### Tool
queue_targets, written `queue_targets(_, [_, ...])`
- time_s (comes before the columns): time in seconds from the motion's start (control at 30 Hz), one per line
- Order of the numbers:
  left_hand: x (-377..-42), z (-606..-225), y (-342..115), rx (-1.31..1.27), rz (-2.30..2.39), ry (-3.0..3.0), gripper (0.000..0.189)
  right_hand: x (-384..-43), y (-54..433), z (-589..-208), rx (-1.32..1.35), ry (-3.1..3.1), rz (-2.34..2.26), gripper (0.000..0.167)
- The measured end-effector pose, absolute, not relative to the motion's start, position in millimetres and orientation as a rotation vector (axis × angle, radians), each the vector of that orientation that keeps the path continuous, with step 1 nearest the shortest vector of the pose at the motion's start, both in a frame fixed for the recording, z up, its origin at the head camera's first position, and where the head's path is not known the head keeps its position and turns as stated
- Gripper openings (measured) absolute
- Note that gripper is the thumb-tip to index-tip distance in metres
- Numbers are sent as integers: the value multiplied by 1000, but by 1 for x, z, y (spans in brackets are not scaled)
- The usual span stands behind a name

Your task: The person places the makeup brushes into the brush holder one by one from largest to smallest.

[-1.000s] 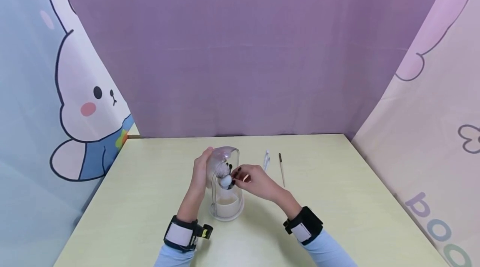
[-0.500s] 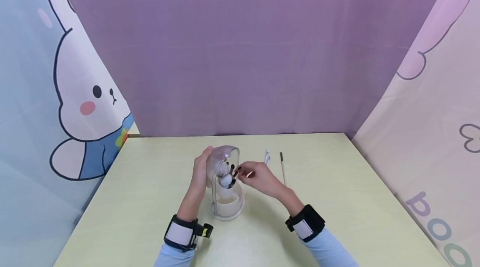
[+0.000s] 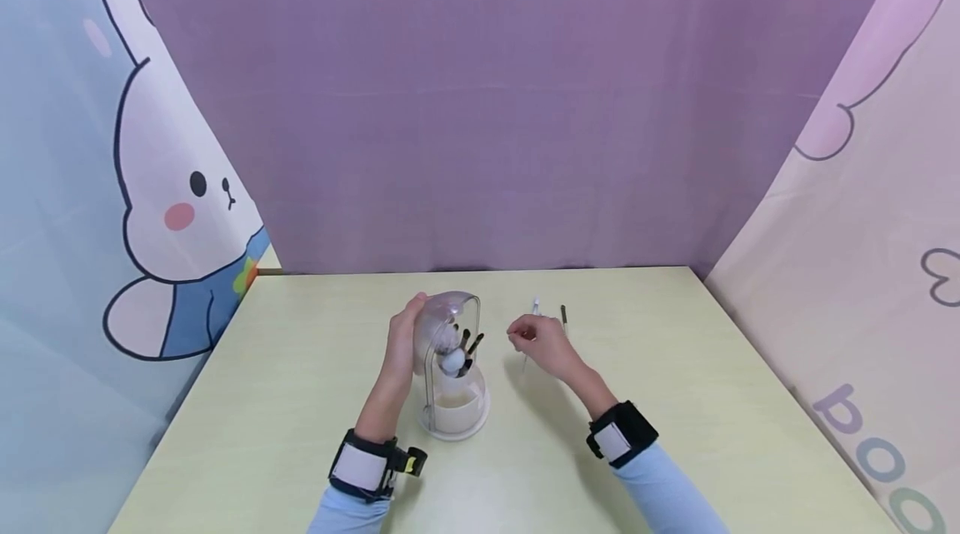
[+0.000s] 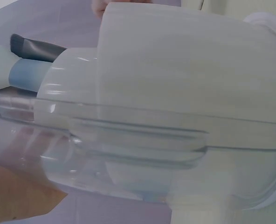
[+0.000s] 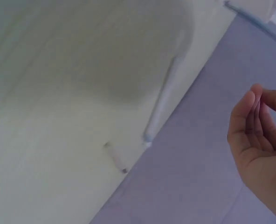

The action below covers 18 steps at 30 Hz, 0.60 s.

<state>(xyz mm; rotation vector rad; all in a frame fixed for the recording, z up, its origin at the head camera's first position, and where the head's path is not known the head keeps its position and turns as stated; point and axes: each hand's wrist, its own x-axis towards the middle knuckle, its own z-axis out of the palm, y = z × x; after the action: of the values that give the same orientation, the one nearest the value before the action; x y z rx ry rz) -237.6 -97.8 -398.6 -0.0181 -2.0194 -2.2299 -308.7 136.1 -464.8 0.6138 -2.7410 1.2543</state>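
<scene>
The right hand (image 3: 542,342) has left the brush holder (image 3: 452,367), fingers loosely curled above a white pen (image 3: 534,311); left hand (image 3: 402,336) still grips the holder's dome mid-counter (image 3: 300,367).

Occlusions and cut-offs, current frames

Right hand (image 3: 542,343) covers the middle of the white pen (image 3: 534,311) and most of the thin stick (image 3: 563,316) on the table; fingers too small to read. Left hand (image 3: 402,340) is partly behind the clear brush holder (image 3: 451,367). Left wrist view crops the holder; brushes (image 4: 28,49) blurred at left edge.
</scene>
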Motion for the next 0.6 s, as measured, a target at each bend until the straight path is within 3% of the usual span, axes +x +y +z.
queue_targets(0.5, [-238,-400,-98,-23,-2223,-2022,38,-342,179,-483,13,-2923,832,15])
queue_targets(0.6, [-238,-400,-98,-28,-2223,-2028,38,-344,181,-484,-37,-2988,786,24])
